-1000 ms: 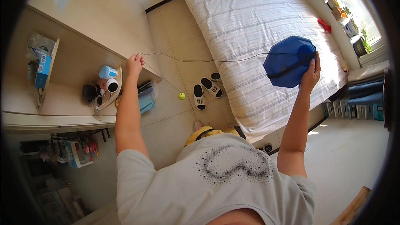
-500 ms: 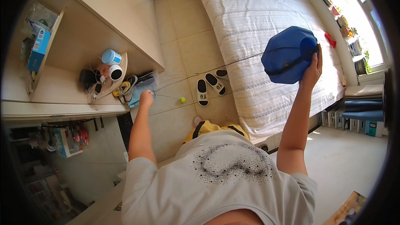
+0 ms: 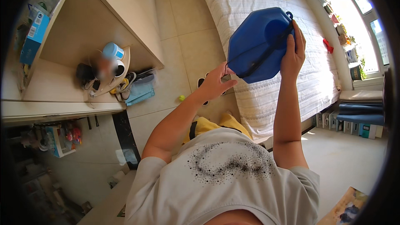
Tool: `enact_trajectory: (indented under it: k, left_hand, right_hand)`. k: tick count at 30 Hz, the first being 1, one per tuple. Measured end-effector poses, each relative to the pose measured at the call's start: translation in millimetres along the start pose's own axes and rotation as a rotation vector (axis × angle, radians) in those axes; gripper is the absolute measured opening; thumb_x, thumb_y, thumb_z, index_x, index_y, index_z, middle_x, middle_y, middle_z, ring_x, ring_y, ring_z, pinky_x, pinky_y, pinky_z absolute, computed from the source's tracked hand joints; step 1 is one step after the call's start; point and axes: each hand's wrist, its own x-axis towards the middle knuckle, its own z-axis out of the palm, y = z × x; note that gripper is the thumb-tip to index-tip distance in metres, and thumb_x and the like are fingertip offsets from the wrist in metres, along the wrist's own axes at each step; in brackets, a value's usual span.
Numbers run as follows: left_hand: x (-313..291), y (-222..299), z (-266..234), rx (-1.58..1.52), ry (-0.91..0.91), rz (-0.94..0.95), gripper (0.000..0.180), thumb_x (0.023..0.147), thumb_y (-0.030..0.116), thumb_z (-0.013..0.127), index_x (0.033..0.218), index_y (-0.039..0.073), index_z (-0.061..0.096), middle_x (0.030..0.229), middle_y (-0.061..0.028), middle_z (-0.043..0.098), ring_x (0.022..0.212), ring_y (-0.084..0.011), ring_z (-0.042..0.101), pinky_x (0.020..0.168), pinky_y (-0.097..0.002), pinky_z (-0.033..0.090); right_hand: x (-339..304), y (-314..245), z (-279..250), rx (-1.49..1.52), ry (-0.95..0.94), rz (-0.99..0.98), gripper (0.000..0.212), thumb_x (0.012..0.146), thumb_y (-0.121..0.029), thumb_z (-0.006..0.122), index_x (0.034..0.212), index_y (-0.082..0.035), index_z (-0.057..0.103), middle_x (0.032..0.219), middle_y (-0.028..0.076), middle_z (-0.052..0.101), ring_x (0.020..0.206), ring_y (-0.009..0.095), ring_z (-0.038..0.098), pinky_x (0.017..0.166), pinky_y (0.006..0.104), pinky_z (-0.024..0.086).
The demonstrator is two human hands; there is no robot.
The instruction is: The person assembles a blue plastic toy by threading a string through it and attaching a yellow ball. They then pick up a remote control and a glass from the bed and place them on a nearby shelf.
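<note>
A blue eight-sided plastic trainer base (image 3: 254, 29) with a round recess and a black strap is raised over the bed's near side. My right hand (image 3: 294, 52) grips its right edge, fingers wrapped on the rim beside a small black loop. At the opposite edge is my left hand (image 3: 214, 84), its fingers closed around a thin dark cord (image 3: 226, 68) and its thumb sticking out below. Fingertips there are partly hidden by the base. A small yellow-green ball (image 3: 181, 98) lies on the tiles, left of the slippers (image 3: 201, 82), which my left hand partly covers.
The bed (image 3: 216, 6) fills the right of the floor. On the left a cabinet (image 3: 62, 79) holds shoes (image 3: 125, 85), a blue-and-white tub (image 3: 113, 51) and a blue box (image 3: 35, 37). Potted plants (image 3: 341, 29) line the window sill.
My left hand has moved right and up from beside the cabinet to the base's left edge. My right hand has brought the base left and slightly up, tilting it.
</note>
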Motion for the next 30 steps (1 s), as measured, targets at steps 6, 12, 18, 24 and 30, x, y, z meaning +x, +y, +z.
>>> enact_trajectory:
  k: [6,12,18,24,30]
  left_hand:
    - [-14,-9,-11,-0.212,0.051,-0.134,0.018,0.094,0.012,0.048,0.097,-0.002,0.059,0.068,-0.0013,0.055,0.065,-0.0075,0.052,0.064,-0.0232,0.044]
    - [-45,-14,-61,0.079,0.068,-0.262,0.026,0.095,0.02,0.049,0.086,0.0,0.063,0.061,0.0031,0.045,0.061,-0.0059,0.042,0.058,-0.0209,0.036]
    - [-93,-56,-114,0.243,0.181,-0.439,0.033,0.095,0.032,0.052,0.086,0.002,0.063,0.061,0.0062,0.035,0.056,-0.0046,0.03,0.05,-0.0209,0.025]
    - [-127,-70,-142,0.17,0.253,-0.492,0.026,0.095,0.026,0.051,0.088,0.003,0.062,0.063,0.0062,0.038,0.057,-0.0045,0.032,0.052,-0.0201,0.028]
    - [-129,-23,-150,0.361,0.309,-0.455,0.019,0.092,0.019,0.055,0.089,0.004,0.066,0.067,0.0036,0.047,0.064,-0.007,0.042,0.06,-0.0217,0.038]
  right_hand:
    - [22,26,-11,-0.114,-0.043,-0.035,0.034,0.093,-0.021,0.05,0.126,-0.019,0.057,0.129,0.015,0.046,0.125,0.027,0.042,0.103,0.0363,0.034]
    - [27,64,-15,-0.181,-0.084,-0.041,0.033,0.093,-0.022,0.049,0.125,-0.02,0.058,0.129,0.016,0.046,0.124,0.028,0.042,0.102,0.0373,0.035]
    - [40,96,-20,-0.111,-0.078,0.01,0.032,0.095,-0.022,0.049,0.125,-0.017,0.058,0.125,0.011,0.05,0.117,0.022,0.048,0.1,0.0323,0.037]
    - [51,102,-29,-0.104,-0.046,0.019,0.032,0.095,-0.022,0.049,0.125,-0.017,0.058,0.125,0.011,0.05,0.117,0.021,0.049,0.101,0.0322,0.036]
    - [54,106,-36,-0.166,-0.014,0.024,0.034,0.095,-0.022,0.046,0.127,-0.015,0.056,0.127,0.011,0.053,0.117,0.023,0.05,0.101,0.0313,0.035]
